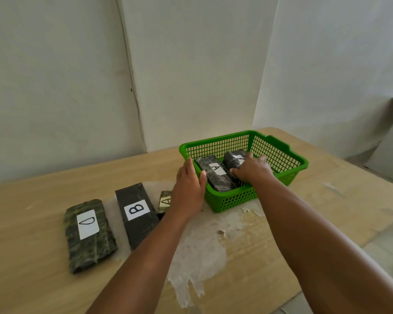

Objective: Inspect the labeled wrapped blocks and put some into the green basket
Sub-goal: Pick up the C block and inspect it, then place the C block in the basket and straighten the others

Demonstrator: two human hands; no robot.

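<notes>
The green basket (279, 155) stands on the table at centre right. Inside it lie two dark wrapped blocks: block A (216, 175) on the left and a second block (234, 158) whose label is partly covered. My right hand (253, 169) lies over that second block, thumb down between the two blocks and fingers over its far side. My left hand (188, 186) holds the basket's near-left wall, fingers outside and thumb over the rim touching block A. On the table to the left lie block D (89, 234), block B (136, 214) and another block A (165, 201), partly hidden by my left hand.
The wooden table (315, 207) has a patch of peeling clear film (197, 252) in front of the basket. White walls close in behind. The table's right edge runs near my right forearm, with floor beyond.
</notes>
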